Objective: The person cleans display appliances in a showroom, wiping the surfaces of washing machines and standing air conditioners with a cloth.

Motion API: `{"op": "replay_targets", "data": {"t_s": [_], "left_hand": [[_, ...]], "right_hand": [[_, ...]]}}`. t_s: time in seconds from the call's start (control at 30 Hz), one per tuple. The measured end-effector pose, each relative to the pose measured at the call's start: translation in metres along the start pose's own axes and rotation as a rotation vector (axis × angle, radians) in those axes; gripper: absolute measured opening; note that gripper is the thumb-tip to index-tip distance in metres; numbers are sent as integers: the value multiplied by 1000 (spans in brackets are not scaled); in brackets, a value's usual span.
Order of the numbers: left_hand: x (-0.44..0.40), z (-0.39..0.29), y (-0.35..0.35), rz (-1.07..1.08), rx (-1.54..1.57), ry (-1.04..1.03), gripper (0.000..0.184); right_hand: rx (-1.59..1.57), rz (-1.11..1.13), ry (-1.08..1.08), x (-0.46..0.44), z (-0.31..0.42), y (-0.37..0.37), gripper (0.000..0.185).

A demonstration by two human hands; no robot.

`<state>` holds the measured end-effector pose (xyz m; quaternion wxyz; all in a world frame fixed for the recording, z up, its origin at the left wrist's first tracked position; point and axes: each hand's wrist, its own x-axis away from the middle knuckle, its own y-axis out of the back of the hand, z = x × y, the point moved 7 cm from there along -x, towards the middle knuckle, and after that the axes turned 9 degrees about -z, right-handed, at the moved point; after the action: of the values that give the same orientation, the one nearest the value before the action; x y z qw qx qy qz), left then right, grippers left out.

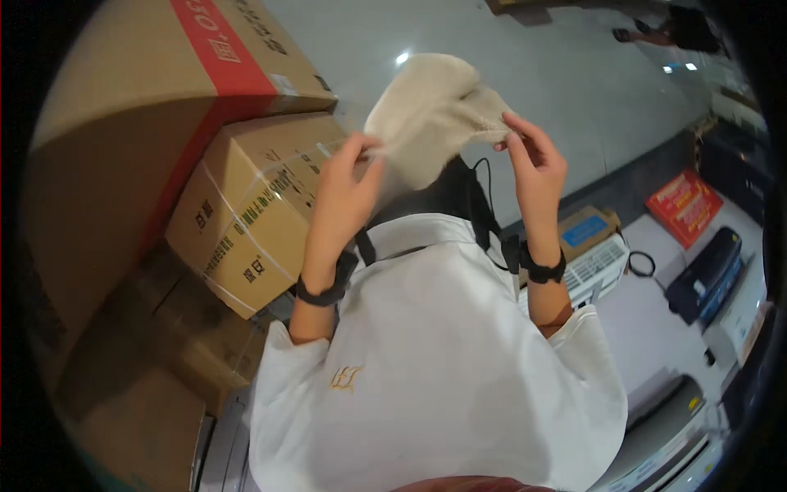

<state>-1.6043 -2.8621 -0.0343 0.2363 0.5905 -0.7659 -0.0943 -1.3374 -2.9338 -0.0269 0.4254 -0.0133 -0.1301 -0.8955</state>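
A beige cloth (434, 111) hangs spread between my two hands, above the grey floor. At its left edge is my left hand (352, 180), the fingers bent and pinched on the fabric, slightly blurred. My right hand (535, 160) pinches the cloth's right corner between thumb and fingertips. The middle of the cloth is creased, and its lower edge sags toward my dark trousers. Each wrist has a black band.
Large cardboard boxes (262, 205) are stacked on the left. To the right, a white surface holds a red box (684, 207), a dark blue case (705, 275) and a white vented unit (586, 271). Part of a person (689, 31) shows at top right.
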Motion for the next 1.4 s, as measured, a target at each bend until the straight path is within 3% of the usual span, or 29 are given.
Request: {"op": "replay_targets", "data": {"t_s": [0.03, 0.13, 0.23, 0.3, 0.4, 0.43, 0.47, 0.53, 0.57, 0.67, 0.7, 0.77, 0.83, 0.97, 1.07, 1.13, 1.27, 1.33, 1.4], "left_hand": [[-9, 13, 14, -31, -50, 24, 22], [-42, 31, 51, -103, 20, 200, 19], [-124, 10, 69, -322, 374, 268, 15], [-182, -13, 75, -424, 367, 168, 13], [-285, -51, 93, -573, 308, 45, 11], [-302, -62, 101, -615, 270, 53, 11], [-312, -68, 111, -659, 238, 67, 11], [-368, -68, 125, -681, 276, 47, 10], [-396, -66, 130, -698, 357, 27, 10], [-478, -55, 154, -718, 408, 33, 10], [-507, -57, 162, -720, 421, 10, 10], [-580, -59, 184, -674, 420, 30, 10], [-649, -69, 212, -578, 387, 104, 9], [-788, -103, 257, -511, 63, -126, 11], [-886, -143, 277, -492, -107, -334, 15], [-951, -139, 285, -507, -126, -411, 16], [-1072, -127, 299, -508, -85, -117, 11], [-1120, -125, 296, -533, 26, -54, 12], [-1168, -148, 299, -533, -13, -169, 14]], "right_hand": [[6, 19, 14, -17, 19, -19, 22], [1, 135, 511, -77, 97, -67, 23], [29, 229, 440, -170, 121, -151, 23], [82, 329, 308, -231, 116, -219, 19], [79, 817, 692, -272, 165, -298, 17], [114, 1104, 663, -278, 176, -325, 14], [-11, 1124, 596, -288, 187, -345, 13], [-246, 1129, 541, -346, 218, -398, 10], [-215, 960, 593, -381, 216, -429, 10], [324, 853, 900, -455, 205, -508, 11], [267, 898, 892, -466, 207, -525, 9], [158, 1011, 853, -492, 199, -565, 7], [351, 966, 759, -535, 186, -603, 9], [395, 954, 553, -631, 214, -642, 16], [254, 767, 577, -716, 231, -652, 18], [253, 640, 448, -783, 234, -655, 20], [209, 485, 212, -905, 243, -667, 21], [175, 440, 236, -962, 241, -679, 21], [138, 413, 239, -1018, 251, -696, 22]]}}
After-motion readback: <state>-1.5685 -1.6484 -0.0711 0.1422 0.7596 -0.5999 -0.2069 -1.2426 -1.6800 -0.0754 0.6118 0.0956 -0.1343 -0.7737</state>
